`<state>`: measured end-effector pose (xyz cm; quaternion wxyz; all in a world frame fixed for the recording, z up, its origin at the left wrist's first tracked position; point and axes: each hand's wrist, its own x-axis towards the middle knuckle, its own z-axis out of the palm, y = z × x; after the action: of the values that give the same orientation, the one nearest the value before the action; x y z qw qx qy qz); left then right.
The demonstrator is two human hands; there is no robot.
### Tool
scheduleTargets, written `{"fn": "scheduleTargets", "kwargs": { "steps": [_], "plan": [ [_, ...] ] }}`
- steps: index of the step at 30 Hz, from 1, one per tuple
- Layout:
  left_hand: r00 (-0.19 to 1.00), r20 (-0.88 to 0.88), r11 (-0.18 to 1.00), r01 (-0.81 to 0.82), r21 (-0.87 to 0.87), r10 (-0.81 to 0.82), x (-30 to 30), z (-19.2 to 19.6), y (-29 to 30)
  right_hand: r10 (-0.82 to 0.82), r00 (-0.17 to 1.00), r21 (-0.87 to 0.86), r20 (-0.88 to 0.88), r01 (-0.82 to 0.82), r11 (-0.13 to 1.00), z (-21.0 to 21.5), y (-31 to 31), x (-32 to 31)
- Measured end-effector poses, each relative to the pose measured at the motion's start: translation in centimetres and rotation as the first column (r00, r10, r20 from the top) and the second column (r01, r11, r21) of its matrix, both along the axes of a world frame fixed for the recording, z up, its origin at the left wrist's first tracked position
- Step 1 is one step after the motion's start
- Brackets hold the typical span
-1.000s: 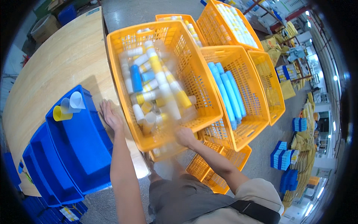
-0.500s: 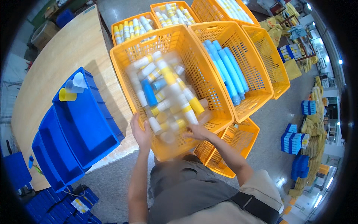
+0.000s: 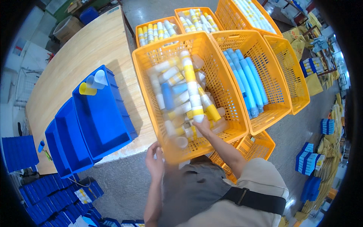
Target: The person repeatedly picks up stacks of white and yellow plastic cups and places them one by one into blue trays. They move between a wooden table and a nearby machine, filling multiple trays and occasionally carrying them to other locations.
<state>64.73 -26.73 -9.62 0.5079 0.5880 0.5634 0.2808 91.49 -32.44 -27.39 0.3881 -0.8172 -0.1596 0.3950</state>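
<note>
A long stack of white and yellow cups (image 3: 193,89) stretches over a yellow plastic crate (image 3: 230,89). At its near white end, my right hand (image 3: 203,125) is closed around it. Below the stack lie loose cups and shorter stacks in white, yellow and blue, partly blurred. Just outside the crate's near left corner is my left hand (image 3: 154,160), its fingers loosely curled and a little apart, with nothing visible in them. Whether it touches the rim, I cannot tell.
On the wooden table (image 3: 81,53) at left stands a blue compartment bin (image 3: 102,117), three cups on its far rim. A crate of long light-blue stacks (image 3: 245,77) adjoins mine at right. More crates of cups (image 3: 157,32) stand beyond. Blue bins (image 3: 49,196) are piled at lower left.
My right hand has closed on the near end of the long stack, which now lies straighter. My left hand has come off the crate's side toward me. The whole view has shifted.
</note>
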Motion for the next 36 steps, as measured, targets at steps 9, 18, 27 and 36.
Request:
{"fn": "scheduleTargets", "kwargs": {
  "steps": [9, 18, 27, 36],
  "plan": [
    [0.739, 0.634, 0.974, 0.173, 0.149, -0.228, 1.2, 5.8, 11.1, 0.156, 0.918, 0.424, 0.366, -0.313, 0.849, 17.2, 1.5, -13.9],
    [0.723, 0.687, 0.939, -0.281, 0.197, 0.072, -16.3, 13.9, 19.1, -0.112, 0.735, 0.6, 0.669, -0.446, 0.664, 24.4, 16.6, -31.9],
    [0.71, 0.646, 0.562, 0.423, -0.71, 0.281, -26.1, 13.8, 26.5, 0.312, 0.889, 0.844, 0.334, -0.43, 0.321, 24.2, 26.3, -36.8],
    [0.601, 0.657, 0.572, 0.368, -0.733, 0.455, -21.4, 15.2, 29.4, 0.333, 0.077, 0.33, -0.94, 0.456, 0.826, 21.2, 36.6, -33.7]
  ]
}}
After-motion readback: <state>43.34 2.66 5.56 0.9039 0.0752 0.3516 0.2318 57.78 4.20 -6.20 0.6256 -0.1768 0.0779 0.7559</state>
